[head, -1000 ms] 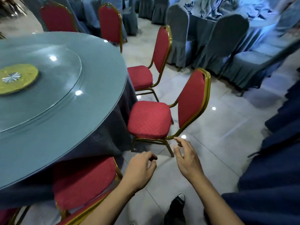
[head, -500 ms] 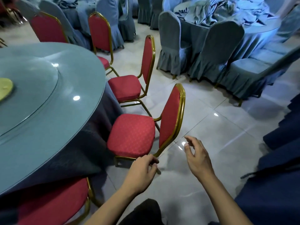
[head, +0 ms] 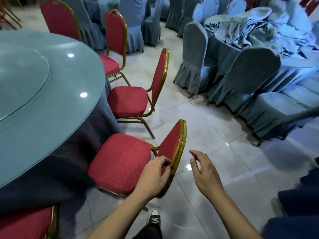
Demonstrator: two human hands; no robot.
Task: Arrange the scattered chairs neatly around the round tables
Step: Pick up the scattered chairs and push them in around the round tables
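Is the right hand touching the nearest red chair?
No, the right hand hangs open over the floor, apart from the chair's backrest.

- Both forearms come in bare, no sleeves showing, no watch or rings on the left hand or the right hand.
- Down below, a dark trouser leg.
- A black lace-up sneaker, white toe cap, white laces.
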